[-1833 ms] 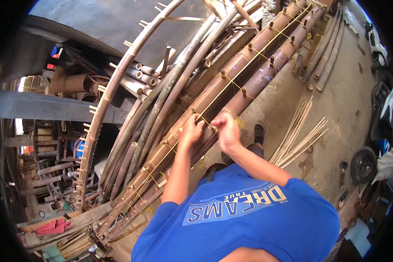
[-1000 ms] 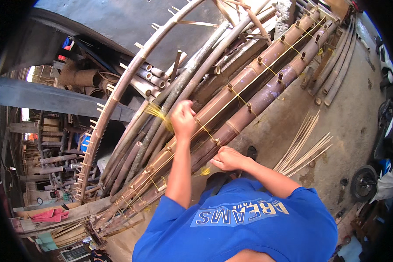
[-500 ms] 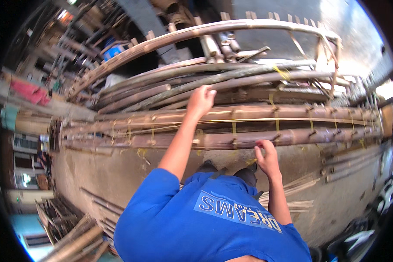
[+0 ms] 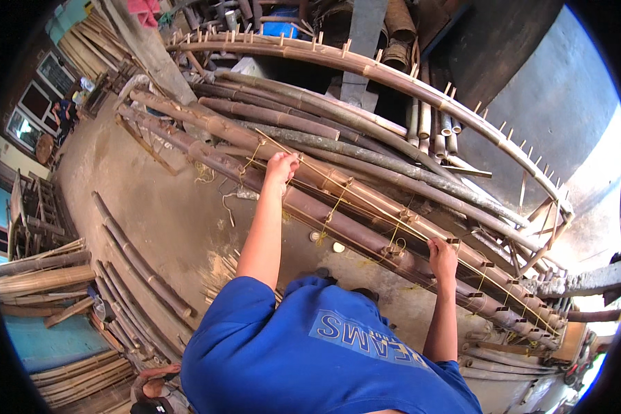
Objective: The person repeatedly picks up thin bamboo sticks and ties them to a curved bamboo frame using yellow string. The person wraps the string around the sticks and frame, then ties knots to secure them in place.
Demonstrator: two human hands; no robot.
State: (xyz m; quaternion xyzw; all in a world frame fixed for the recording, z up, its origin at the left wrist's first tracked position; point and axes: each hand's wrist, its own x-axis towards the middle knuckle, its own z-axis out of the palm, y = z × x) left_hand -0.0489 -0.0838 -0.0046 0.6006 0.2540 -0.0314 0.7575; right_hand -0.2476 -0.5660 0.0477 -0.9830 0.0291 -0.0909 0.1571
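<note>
Bamboo frame [image 4: 366,207]: judged stiff and heavy, best held at the lashed poles. Left hand [image 4: 281,167] is closed on its thin yellow strip [image 4: 338,181]; right hand [image 4: 442,257] grips the near pole [image 4: 352,231].

A dusty concrete floor [image 4: 165,207] carries a long stack of bamboo poles [image 4: 366,207]; left of that stack lie loose poles [image 4: 138,265].
</note>
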